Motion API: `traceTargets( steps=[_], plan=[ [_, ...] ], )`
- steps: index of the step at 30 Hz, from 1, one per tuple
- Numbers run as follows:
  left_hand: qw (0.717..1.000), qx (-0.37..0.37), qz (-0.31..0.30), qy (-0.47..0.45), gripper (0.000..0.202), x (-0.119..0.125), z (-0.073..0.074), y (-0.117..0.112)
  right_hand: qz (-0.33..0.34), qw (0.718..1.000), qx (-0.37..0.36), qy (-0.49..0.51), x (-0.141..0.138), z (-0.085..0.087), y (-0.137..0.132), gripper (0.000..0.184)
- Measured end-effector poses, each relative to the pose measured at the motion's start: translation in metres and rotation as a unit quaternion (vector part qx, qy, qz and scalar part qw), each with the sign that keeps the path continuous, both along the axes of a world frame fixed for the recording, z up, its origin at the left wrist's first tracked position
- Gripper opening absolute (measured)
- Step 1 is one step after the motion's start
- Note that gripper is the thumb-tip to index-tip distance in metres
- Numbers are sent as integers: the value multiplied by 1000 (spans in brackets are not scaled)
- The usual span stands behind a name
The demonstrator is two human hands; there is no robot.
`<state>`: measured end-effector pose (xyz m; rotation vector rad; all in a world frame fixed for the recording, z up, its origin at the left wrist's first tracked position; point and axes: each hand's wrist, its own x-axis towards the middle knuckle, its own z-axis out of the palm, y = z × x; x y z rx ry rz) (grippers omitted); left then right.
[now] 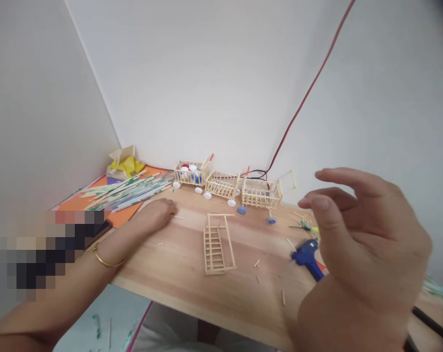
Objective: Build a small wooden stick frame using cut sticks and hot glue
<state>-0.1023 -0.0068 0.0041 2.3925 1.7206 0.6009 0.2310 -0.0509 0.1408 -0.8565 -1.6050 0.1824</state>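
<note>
Nearest, the right hand hangs over the desk, half curled, with a modest gap between thumb and index finger. Just beyond its thumb lies a blue plastic glue gun, partly hidden by the hand. Small scraps of stick dot the smooth, striped wood near the front edge, which slants down to the right. The stick frame lies at the middle of the desk, between the two hands and apart from both: a slim, straight-sided shape of pale sticks, with ladder-like rungs along one side, and a stretch of wood between it and the front edge. The left hand rests farther back on the left, fingers curled down by a thin stick; I cannot tell whether it grips anything. Beside it, an orange sheet carries a loose heap of sticks, with a crumpled yellow bag behind. Along the back stand three slatted carts; the left one holds white, red and blue round pieces. White and blue discs serve as wheels below them. A smooth pale wall closes off the back edge.
</note>
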Motion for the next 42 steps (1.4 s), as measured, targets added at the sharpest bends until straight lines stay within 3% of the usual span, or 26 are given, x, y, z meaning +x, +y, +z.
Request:
traceTargets(
  steps=[2, 4, 6, 10, 13, 19, 23, 26, 30, 34, 37, 42],
  plan=[
    [999, -10, 7, 30, 16, 1, -3, -1, 22, 999, 5, -34, -2, -1, -2, 24],
    [999, -4, 24, 30, 19, 8, 7, -4, 49, 995, 11, -89, -6, -2, -2, 16],
    [1000, 10, 22, -5, 23, 23, 26, -10, 74, 987, 12, -143, -13, -7, 4, 12],
    [993, 81, -38, -81, 21, 66, 71, -21, 139, 962, -15, -236, -32, -25, 26, 15],
    [984, 106, -79, -116, 19, 90, 85, -24, 180, 942, -33, -282, -40, -42, 41, 18],
    [978, 90, -103, -160, 16, 99, 65, -17, 194, 923, -78, -322, -35, -62, 52, 15],
    [962, 16, -18, -272, 21, 90, 51, -12, 186, 909, -104, -357, -32, -70, 61, 16],
    [932, -129, 42, -336, 27, 81, 43, -7, 192, 905, -116, -362, -34, -76, 68, 15],
    [885, -287, 34, -365, 33, 76, 36, -4, 201, 898, -128, -370, -38, -81, 71, 14],
    [838, -364, -7, -407, 33, 77, 35, -4, 188, 897, -137, -377, -41, -83, 70, 15],
    [804, -403, 0, -438, 30, 78, 36, -4, 183, 894, -139, -383, -42, -85, 69, 15],
    [777, -427, 14, -461, 26, 80, 34, -3, 185, 890, -138, -394, -43, -85, 69, 15]
  ],
)
